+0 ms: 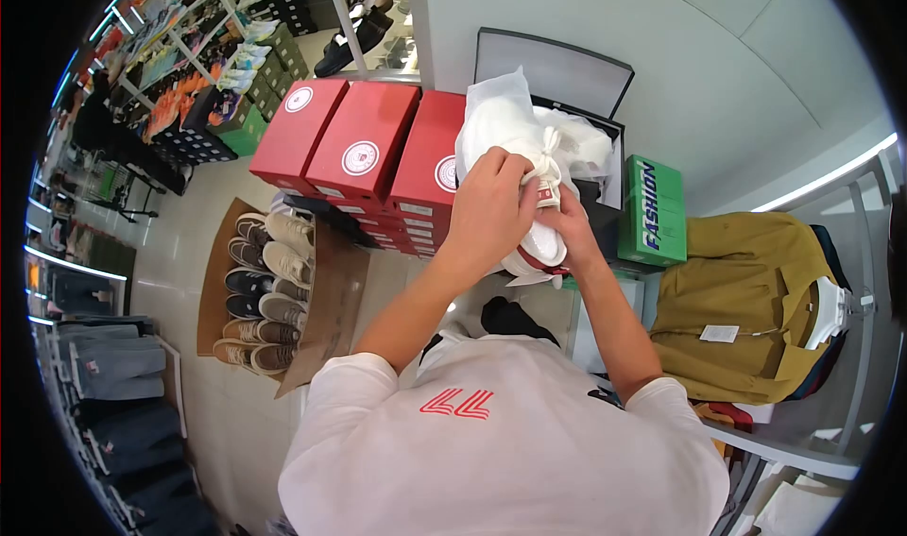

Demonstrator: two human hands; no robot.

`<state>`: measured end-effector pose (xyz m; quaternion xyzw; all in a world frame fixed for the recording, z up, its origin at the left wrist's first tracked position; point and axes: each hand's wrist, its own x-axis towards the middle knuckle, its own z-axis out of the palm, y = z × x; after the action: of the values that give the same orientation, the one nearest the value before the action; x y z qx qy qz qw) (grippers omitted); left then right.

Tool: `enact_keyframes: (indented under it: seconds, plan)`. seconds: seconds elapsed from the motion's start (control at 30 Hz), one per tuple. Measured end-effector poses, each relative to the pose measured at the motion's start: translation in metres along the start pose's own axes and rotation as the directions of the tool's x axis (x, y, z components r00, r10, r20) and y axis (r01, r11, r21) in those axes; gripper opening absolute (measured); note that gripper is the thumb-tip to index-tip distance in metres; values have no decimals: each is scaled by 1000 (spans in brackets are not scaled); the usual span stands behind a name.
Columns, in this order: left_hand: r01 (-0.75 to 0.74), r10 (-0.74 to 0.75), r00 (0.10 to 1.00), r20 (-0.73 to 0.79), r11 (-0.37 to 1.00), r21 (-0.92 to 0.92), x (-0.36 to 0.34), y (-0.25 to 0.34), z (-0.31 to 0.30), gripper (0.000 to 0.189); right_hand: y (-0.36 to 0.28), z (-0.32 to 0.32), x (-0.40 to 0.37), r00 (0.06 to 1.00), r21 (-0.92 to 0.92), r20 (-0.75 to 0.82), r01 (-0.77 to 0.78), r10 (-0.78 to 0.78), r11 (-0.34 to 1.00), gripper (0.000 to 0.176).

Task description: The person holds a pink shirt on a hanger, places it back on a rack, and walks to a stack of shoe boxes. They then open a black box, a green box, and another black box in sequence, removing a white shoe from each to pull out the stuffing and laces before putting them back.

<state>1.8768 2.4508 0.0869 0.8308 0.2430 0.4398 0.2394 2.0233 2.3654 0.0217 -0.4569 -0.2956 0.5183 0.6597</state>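
Note:
A white sneaker [543,241] with white laces and a red label on its tongue is held between my two hands, in front of my chest. My left hand [491,201] is closed at the shoe's tongue and laces. Along the other side of the shoe curls my right hand [573,226], its fingers partly hidden. White tissue paper [496,97] lies just beyond my hands. An open shoe box [557,68] with a dark rim stands behind it, holding more white wrapping. What lies directly under the sneaker is partly covered by my hands.
Stacked red shoe boxes [364,144] stand to the left, a green box [654,210] to the right. A cardboard carton [331,290] of several shoes sits on the floor. An olive jacket [737,300] hangs at right. A person [118,135] is near a cart at far left.

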Motion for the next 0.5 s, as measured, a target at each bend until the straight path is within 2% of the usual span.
enact_keyframes:
  seconds: [0.03,0.07,0.1,0.13,0.17,0.2,0.23,0.27,0.3,0.33,0.37,0.4,0.47,0.5]
  plan:
    - [52,-49,990,130,998,-22,4,-2,1,18,-1,-4,2,1000,-1,-2,10,-10,1000,55]
    - [26,-14,994,112,994,-108,5,6,0,9,-2,-7,3,1000,-1,-23,-7,7,1000,52]
    - [19,-6,994,113,994,-109,1,10,4,9,-3,-10,4,999,0,-44,-25,25,1000,49]
    - [-151,175,969,175,979,-140,-5,15,9,9,-4,-11,1,992,31,-113,-49,52,998,43]
    - [-310,347,909,230,933,-181,-14,20,15,9,-17,3,-7,924,-20,-327,-219,200,976,48]
    - [-371,407,871,274,912,-177,-22,27,22,11,-9,-6,-6,924,-18,-327,-217,200,976,48]
    - [-431,466,827,316,885,-176,-30,34,28,12,6,-28,-48,935,31,-294,-196,196,980,49]
    - [-472,492,791,363,869,-149,-37,35,36,20,13,-29,-35,947,80,-261,-174,189,982,50]
    - [-480,499,788,361,865,-149,-32,37,34,20,17,-34,-18,958,128,-228,-150,176,980,50]
    - [-422,456,858,236,888,-184,-29,39,31,29,23,-47,-22,967,176,-197,-130,164,976,51]
    - [-364,395,912,110,904,-226,-25,42,26,38,26,-47,10,975,222,-164,-114,152,968,52]
    - [-347,362,929,79,925,-154,-21,38,15,53,34,-51,17,982,269,-131,-99,138,958,53]
    - [-172,162,984,-78,972,-158,-17,20,6,57,40,-69,41,991,365,-65,-84,116,927,54]
    - [-19,-16,991,-136,969,-247,-18,2,6,57,42,-81,50,994,412,-32,-78,100,908,55]
